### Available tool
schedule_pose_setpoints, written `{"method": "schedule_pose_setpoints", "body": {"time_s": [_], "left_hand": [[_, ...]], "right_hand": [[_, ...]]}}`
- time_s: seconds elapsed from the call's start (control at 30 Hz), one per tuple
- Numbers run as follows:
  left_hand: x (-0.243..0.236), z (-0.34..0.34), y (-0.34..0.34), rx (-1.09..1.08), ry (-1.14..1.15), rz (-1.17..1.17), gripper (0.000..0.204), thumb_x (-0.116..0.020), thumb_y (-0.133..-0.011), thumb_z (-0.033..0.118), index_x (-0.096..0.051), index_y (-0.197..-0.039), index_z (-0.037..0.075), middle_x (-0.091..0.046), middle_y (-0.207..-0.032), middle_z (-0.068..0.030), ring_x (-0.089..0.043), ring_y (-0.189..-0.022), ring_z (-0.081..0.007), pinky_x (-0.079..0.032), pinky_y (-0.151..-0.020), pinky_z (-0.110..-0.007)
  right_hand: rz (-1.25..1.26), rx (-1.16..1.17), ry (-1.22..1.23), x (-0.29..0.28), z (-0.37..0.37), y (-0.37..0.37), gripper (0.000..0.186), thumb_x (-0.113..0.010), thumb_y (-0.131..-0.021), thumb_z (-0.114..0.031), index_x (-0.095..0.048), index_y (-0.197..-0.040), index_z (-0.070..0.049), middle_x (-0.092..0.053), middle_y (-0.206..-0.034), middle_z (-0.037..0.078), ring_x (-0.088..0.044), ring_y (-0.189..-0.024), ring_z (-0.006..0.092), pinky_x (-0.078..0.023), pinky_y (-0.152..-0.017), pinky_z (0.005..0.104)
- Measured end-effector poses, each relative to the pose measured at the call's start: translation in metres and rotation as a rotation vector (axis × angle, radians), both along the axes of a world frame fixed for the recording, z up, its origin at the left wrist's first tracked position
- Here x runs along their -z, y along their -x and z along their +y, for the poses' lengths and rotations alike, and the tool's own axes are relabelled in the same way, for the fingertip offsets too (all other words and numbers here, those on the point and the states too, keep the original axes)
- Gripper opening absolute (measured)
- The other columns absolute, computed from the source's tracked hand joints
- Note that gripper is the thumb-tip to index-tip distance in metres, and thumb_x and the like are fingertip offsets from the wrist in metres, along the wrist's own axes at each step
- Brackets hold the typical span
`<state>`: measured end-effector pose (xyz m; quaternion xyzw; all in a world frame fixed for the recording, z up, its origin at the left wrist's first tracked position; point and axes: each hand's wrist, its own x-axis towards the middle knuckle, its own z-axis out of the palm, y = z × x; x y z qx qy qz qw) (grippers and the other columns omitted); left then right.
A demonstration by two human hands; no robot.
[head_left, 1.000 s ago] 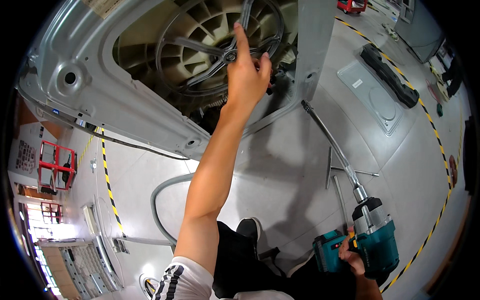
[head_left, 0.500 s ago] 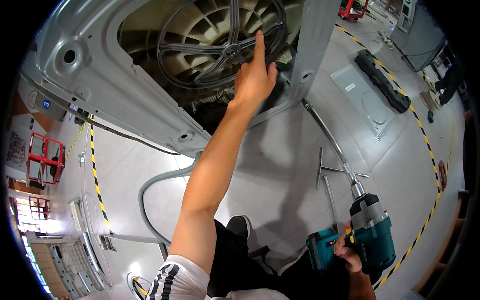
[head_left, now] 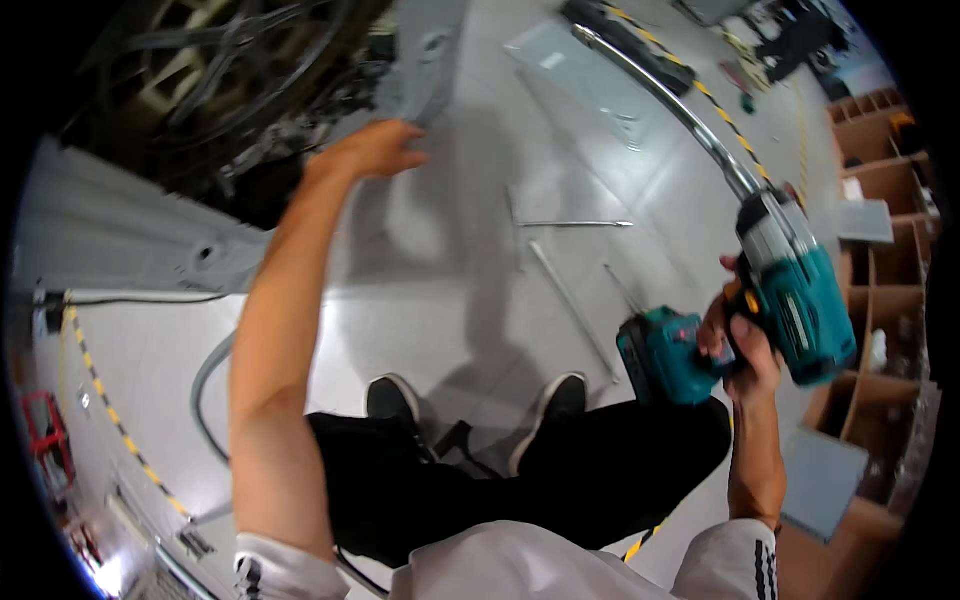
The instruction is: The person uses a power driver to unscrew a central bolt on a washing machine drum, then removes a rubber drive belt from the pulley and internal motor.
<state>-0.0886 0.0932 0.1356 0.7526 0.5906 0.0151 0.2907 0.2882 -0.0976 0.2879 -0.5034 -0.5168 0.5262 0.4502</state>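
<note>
So the person next to me is sitting in front of a big grey metal cabinet [head_left: 140,235], knees apart, and the right hand [head_left: 742,345] is wrapped firmly around the grip of a teal power tool [head_left: 808,315]. Fingers are curled right round the handle, between the motor body and the chunky battery. The tool is up by the right knee, and its long silver shaft [head_left: 685,110] points forward and a bit left. Can't tell from here if the battery is touching the leg.

Left hand [head_left: 375,150] is bare, arm stretched out, thumb standing apart from the fingers, nothing in it. It's kinda blurry, just by the lower corner of the cabinet, and I honestly can't say whether it's touching the metal. Inside the cut-out, further left, there's a dark spoked wheel [head_left: 243,40].

Floor's got a bunch of stuff on it: a T-shaped metal bar [head_left: 575,224], a loose rod [head_left: 572,310] lying at a slant just behind it, a flat grey plate [head_left: 575,75] farther out with a long black block [head_left: 640,50] beside it. A grey hose [head_left: 203,400] curves down past the left forearm, and some brown compartments [head_left: 890,185] stand off to the right.
</note>
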Motion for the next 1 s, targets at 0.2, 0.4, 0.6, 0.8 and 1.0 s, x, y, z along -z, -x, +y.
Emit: {"method": "schedule_pose_setpoints", "body": {"time_s": [0.2, 0.4, 0.6, 0.8, 1.0], "left_hand": [[-0.001, -0.008, -0.023, 0.011, 0.078, -0.025, 0.045, -0.060, -0.085, 0.025, -0.053, -0.124, 0.003, -0.066, -0.094, -0.0145, -0.062, -0.083, -0.0203, -0.047, -0.077, -0.032], [0.009, -0.018, -0.027, 0.015, 0.211, 0.012, 0.047, -0.061, -0.084, 0.025, -0.053, -0.123, 0.000, -0.066, -0.087, -0.0141, -0.061, -0.072, -0.0176, -0.048, -0.071, -0.031], [0.050, -0.037, 0.001, -0.006, 0.228, 0.036, 0.044, -0.062, -0.084, 0.026, -0.055, -0.120, 0.000, -0.066, -0.091, -0.0145, -0.063, -0.072, -0.0165, -0.050, -0.069, -0.032], [0.066, -0.047, 0.026, 0.073, 0.148, 0.223, 0.047, -0.059, -0.083, 0.033, -0.057, -0.117, 0.000, -0.065, -0.103, -0.0176, -0.064, -0.093, -0.0275, -0.047, -0.085, -0.034], [0.061, -0.059, 0.023, -0.098, 0.294, 0.237, 0.048, -0.057, -0.083, 0.033, -0.055, -0.120, 0.001, -0.068, -0.093, -0.0130, -0.065, -0.086, -0.0236, -0.048, -0.081, -0.034]], "right_hand": [[-0.807, -0.043, -0.279, 0.034, 0.008, -0.109, 0.036, -0.060, -0.085, -0.022, -0.052, -0.113, -0.003, -0.055, -0.082, 0.004, -0.054, -0.072, 0.0142, -0.044, -0.067, 0.0284], [-0.967, 0.052, -0.163, 0.099, 0.002, -0.154, 0.047, -0.065, -0.071, -0.007, -0.052, -0.116, -0.003, -0.064, -0.082, 0.014, -0.062, -0.074, 0.0247, -0.048, -0.071, 0.0315], [-1.240, 0.129, -0.093, 0.191, -0.013, -0.233, 0.062, -0.066, -0.071, -0.016, -0.045, -0.128, -0.007, -0.064, -0.092, 0.021, -0.062, -0.084, 0.0382, -0.049, -0.073, 0.0402], [-1.347, 0.184, -0.011, 0.285, -0.040, -0.324, 0.065, -0.067, -0.070, -0.014, -0.043, -0.130, -0.006, -0.062, -0.105, 0.022, -0.060, -0.093, 0.0409, -0.049, -0.077, 0.0427], [-1.381, 0.230, 0.051, 0.324, -0.031, -0.336, 0.063, -0.062, -0.074, -0.013, -0.041, -0.132, -0.003, -0.060, -0.107, 0.025, -0.059, -0.095, 0.0418, -0.047, -0.080, 0.0451]]}}
